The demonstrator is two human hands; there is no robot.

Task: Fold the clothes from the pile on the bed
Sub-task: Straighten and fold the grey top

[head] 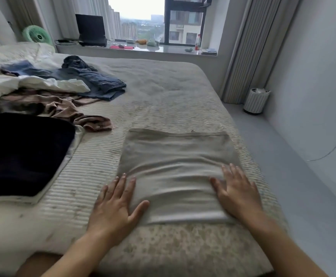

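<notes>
A folded beige-grey garment [175,156] lies flat on the bed [163,92] near its front edge. My left hand [115,204] rests flat on the garment's left edge, fingers straight. On its right edge my right hand [237,190] presses flat with spread fingers. At the left of the bed lies the pile of clothes [49,86]: blue jeans [101,82], a white piece [43,83] and a brown garment [73,110], all crumpled. A folded dark navy garment [23,152] sits on a folded white one at the near left.
The bed's right edge drops to a grey floor with a small white bin [256,100]. Behind the bed a window ledge [173,49] holds a laptop [91,31], a bottle and small items. A green fan [36,35] stands at the back left.
</notes>
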